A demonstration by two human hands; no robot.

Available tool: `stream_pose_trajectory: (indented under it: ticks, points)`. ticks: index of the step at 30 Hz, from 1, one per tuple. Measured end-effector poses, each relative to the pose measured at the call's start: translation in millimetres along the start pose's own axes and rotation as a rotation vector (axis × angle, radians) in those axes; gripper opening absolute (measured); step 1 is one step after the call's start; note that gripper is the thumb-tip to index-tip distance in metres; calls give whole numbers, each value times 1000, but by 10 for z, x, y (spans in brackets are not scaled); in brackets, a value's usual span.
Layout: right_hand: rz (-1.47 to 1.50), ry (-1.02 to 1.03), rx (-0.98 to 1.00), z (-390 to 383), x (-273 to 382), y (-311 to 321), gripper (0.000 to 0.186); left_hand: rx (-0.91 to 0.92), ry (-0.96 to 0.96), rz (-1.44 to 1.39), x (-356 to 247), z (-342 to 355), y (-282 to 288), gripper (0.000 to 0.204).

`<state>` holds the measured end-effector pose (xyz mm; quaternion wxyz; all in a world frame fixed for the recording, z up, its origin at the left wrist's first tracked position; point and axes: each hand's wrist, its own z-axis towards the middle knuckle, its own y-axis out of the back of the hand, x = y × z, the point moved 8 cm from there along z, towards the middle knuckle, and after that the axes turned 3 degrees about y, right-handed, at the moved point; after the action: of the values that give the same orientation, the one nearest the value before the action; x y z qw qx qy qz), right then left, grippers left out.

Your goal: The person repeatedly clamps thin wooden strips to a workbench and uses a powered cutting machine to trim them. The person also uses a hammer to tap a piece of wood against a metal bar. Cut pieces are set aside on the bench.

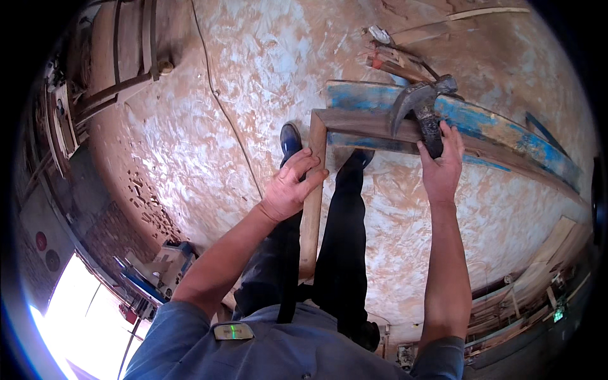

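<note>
My right hand (pixel 443 166) is closed round the short dark handle of an adze (pixel 418 100), which has a curved blade on one side and a blunt hammer end on the other. The adze is over a long dark wooden board (pixel 367 123) and a bench plank (pixel 361 96) with worn blue paint. My left hand (pixel 292 185) grips a pale wooden bar (pixel 312 218) running back between my legs, thumb and fingers bent over it. The bar's far end meets the dark board's left end at a corner.
Hand tools with wooden handles (pixel 402 66) lie beyond the plank. A cable (pixel 220 101) crosses the floor on the left. Wood scraps (pixel 149 202) and a machine (pixel 158 269) are lower left. Boards (pixel 551 244) are stacked at right, and wooden frames (pixel 117 88) stand upper left.
</note>
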<state>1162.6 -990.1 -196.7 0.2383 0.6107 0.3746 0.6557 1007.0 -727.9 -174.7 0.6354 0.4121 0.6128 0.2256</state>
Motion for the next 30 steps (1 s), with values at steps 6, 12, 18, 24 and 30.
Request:
stream_pose_trajectory:
  ticks: [6, 12, 18, 24, 30]
  points:
    - [-101, 99, 36, -49, -16, -9, 42, 26, -27, 29, 38, -90, -146, 46]
    - [-108, 94, 54, -6, 1, 5, 40, -29, 99, -7, 55, -133, -100, 56]
    - [-176, 146, 79, 100, 1, -27, 44, -162, 1246, -1556, 199, -603, -558, 45]
    - [-117, 192, 72, 131, -60, -69, 47, 14, 1370, -2082, -371, -222, -77, 54]
    - [-154, 195, 70, 134, -41, -78, 49, 113, 1573, -1887, -347, -148, 6, 40]
